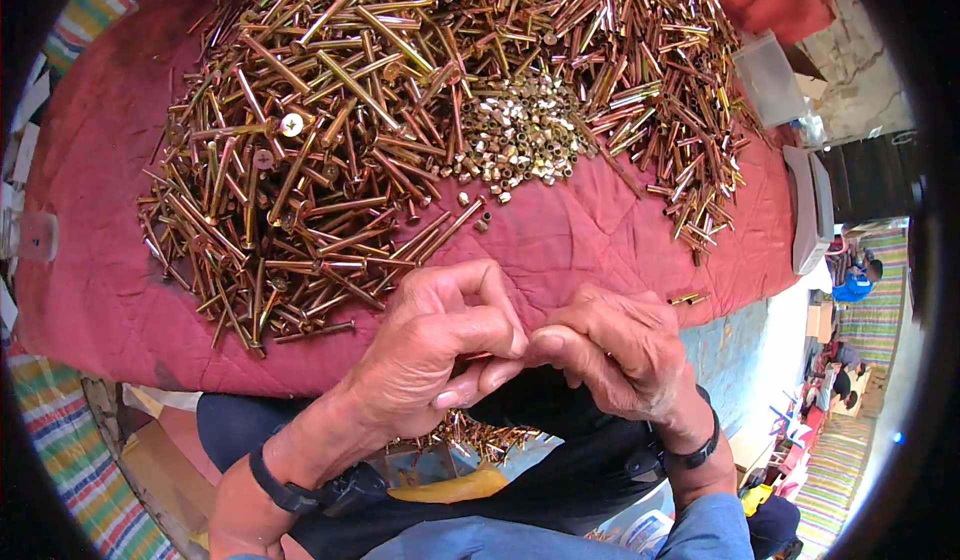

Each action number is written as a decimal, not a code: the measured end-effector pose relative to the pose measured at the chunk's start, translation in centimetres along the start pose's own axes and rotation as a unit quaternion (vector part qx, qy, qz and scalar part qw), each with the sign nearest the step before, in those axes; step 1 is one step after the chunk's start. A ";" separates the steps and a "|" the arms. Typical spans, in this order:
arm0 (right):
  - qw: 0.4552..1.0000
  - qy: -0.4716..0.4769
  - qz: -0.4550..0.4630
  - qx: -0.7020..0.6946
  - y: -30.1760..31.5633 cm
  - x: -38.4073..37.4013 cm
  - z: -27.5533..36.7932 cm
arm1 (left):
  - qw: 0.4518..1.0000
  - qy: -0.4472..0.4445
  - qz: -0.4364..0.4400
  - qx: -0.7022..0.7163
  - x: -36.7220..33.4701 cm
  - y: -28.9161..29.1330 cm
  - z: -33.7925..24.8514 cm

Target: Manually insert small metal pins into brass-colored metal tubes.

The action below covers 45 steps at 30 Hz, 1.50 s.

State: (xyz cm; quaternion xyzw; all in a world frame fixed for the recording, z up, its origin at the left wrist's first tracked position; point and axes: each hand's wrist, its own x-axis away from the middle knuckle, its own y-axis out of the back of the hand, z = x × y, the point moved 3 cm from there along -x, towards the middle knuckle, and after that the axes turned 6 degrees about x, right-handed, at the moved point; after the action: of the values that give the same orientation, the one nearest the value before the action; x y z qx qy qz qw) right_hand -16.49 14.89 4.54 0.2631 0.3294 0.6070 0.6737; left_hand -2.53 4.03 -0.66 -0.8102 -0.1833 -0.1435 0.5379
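Observation:
My left hand [445, 335] and my right hand [615, 350] meet over the near edge of the red padded cloth [560, 250]. Both have their fingers curled in a pinch, the tips almost touching. Whatever lies between the fingers is hidden. Beyond my left hand spreads a heap of long brassy screws [300, 180], some with flat cross-slotted heads. A cluster of small metal sleeves or nuts [525, 135] sits in the middle. Farther right lies a pile of slim brassy rods [660, 90], and a few loose pieces [688, 299] rest near my right hand.
Below my hands, between my knees, more brassy pieces [480, 435] lie by a yellow item [455, 485]. A clear plastic box [768, 80] and a pale tray [810, 210] stand along the right edge. Another person in blue [855, 285] is far off at right.

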 end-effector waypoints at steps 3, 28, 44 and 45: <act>0.998 0.016 -0.048 -0.023 -0.8 -0.5 0.2 | 1.000 -0.011 -0.008 -0.001 0.0 -0.1 -0.2; 0.926 -0.071 -0.163 0.332 2.7 -1.6 -11.1 | 0.352 -0.382 -0.164 -0.838 -1.0 -0.2 -3.1; 0.868 -0.220 -0.259 -0.363 1.3 -0.5 -4.0 | 0.860 -0.412 -0.082 -0.291 -0.4 -0.2 -3.4; 0.852 -0.226 -0.266 -0.390 1.0 -0.5 -4.0 | 0.888 -0.380 -0.079 -0.246 -0.3 -0.4 -3.2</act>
State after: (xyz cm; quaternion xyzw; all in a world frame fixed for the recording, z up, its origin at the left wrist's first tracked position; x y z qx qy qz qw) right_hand -20.24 14.32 2.81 0.0110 -0.0381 0.4072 0.9125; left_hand -3.08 1.21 0.74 -0.8920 -0.3957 0.0928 0.1980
